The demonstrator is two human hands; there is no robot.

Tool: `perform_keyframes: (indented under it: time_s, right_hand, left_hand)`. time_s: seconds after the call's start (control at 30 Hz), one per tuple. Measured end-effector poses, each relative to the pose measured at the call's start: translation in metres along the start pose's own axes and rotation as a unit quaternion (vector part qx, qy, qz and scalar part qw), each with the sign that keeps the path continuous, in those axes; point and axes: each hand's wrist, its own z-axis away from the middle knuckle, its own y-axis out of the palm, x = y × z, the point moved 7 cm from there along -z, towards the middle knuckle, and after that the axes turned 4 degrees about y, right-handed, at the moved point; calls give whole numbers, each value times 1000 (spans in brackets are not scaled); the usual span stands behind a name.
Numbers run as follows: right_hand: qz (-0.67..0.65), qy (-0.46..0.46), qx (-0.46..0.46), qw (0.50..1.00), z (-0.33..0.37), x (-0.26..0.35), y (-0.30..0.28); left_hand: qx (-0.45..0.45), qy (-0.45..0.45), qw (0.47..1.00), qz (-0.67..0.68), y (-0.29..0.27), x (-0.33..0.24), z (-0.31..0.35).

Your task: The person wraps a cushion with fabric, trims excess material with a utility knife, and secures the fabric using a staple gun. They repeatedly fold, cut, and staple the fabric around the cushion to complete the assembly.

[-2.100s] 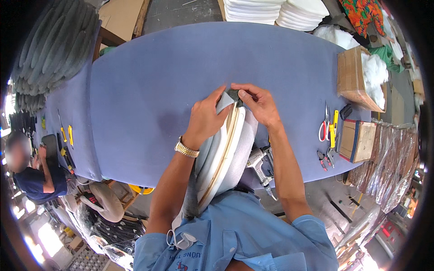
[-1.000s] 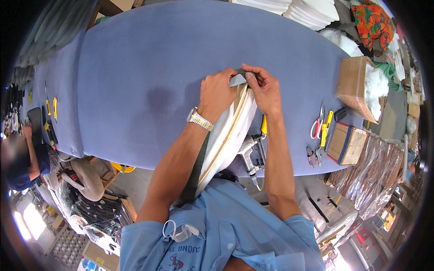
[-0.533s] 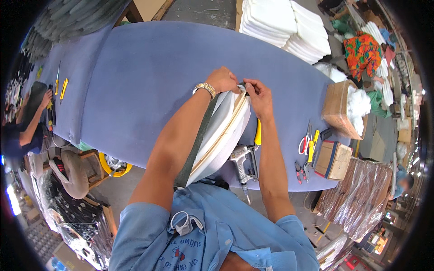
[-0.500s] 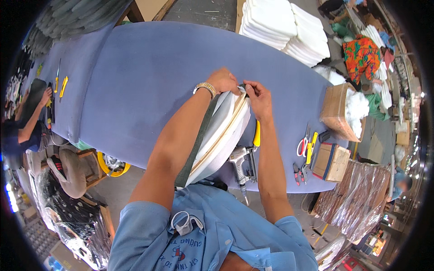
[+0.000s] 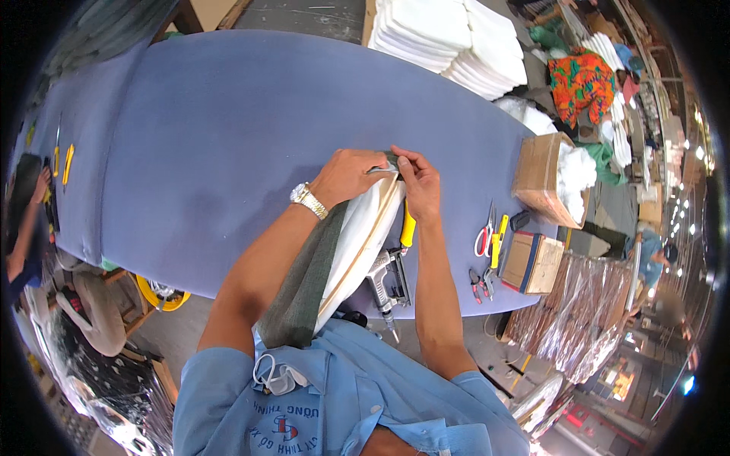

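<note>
A padded panel stands on edge against my body, with white padding and a thin wooden edge. Dark grey-green fabric covers its left side. At the panel's far end, my left hand has its fingers closed on the fabric edge. Close by on the right, my right hand pinches the same fabric between thumb and fingers. A pneumatic staple gun lies right of the panel, partly hidden behind it. Beyond it shows a yellow handle, whose other end is out of sight.
On the blue-covered table, red-handled scissors, a yellow cutter and pliers lie at right. Beside them stand a small box and a carton of white stuffing. White pads are stacked behind. Another person's arm shows far left.
The panel has tilted, so more of the dark fabric shows on its left side. My left wrist has turned, bringing the watch face up. Both hands stay at the fabric edge. The view has shifted.
</note>
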Motion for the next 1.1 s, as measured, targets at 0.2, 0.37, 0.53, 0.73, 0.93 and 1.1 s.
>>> perform_keyframes:
  time_s: [0.2,0.37,0.53,0.73,0.93,1.1]
  right_hand:
    - [-17,32,-2,999,-6,0,9]
    - [-56,44,5,997,-9,-3,6]
    - [-27,53,7,998,-7,2,5]
    - [-40,34,23,998,-8,-2,7]
    - [-31,23,21,999,-4,2,8]
    - [-46,35,22,998,-1,1,5]
  left_hand:
    - [4,-221,962,158,7,41,-3]
    - [1,-241,959,147,11,47,-7]
    - [-13,-248,962,116,10,43,-7]
    - [-32,-222,970,95,5,31,-8]
    - [-44,-196,977,71,6,30,-7]
    - [-22,-218,972,82,6,26,-8]
